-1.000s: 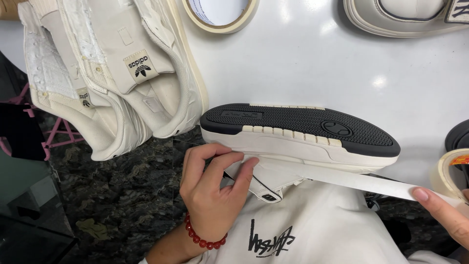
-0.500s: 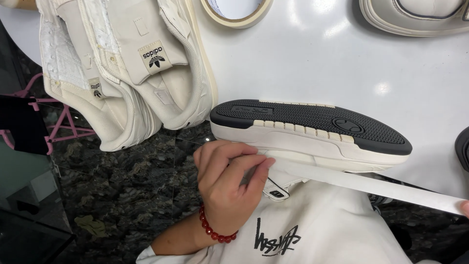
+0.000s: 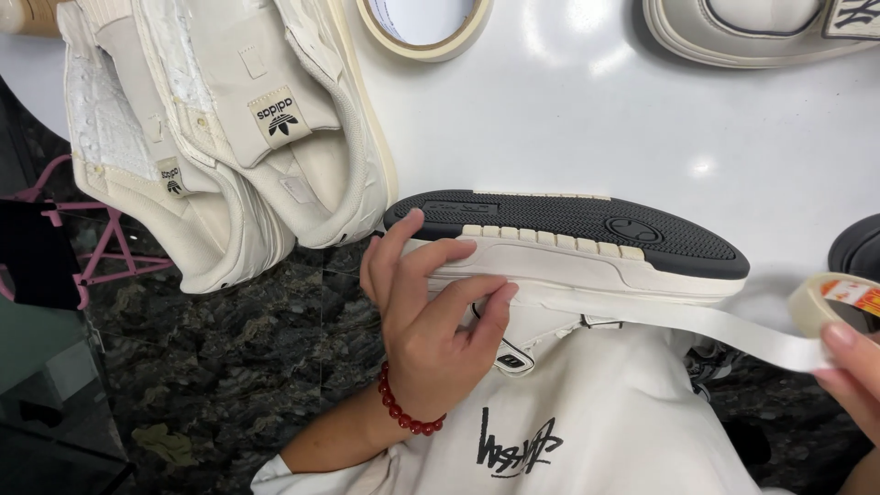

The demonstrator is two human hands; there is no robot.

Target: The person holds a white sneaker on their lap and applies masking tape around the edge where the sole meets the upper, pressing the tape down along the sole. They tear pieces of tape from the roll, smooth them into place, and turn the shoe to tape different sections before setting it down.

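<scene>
Pressing the tape strip (image 3: 697, 325) onto the stiff sneaker (image 3: 568, 243) at the table's (image 3: 568, 119) near edge, our left hand (image 3: 431, 312) clamps its sidewall while our right hand (image 3: 848, 371) pinches the light tape roll (image 3: 839, 302), best held by its rim.

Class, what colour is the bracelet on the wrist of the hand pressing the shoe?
Red beads: the bracelet on the left hand, clearest in the head view.

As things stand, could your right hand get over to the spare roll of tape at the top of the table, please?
Probably not yet. The right hand holds a tape roll with its strip drawn to the sneaker. The table towards the spare roll looks open.
</scene>
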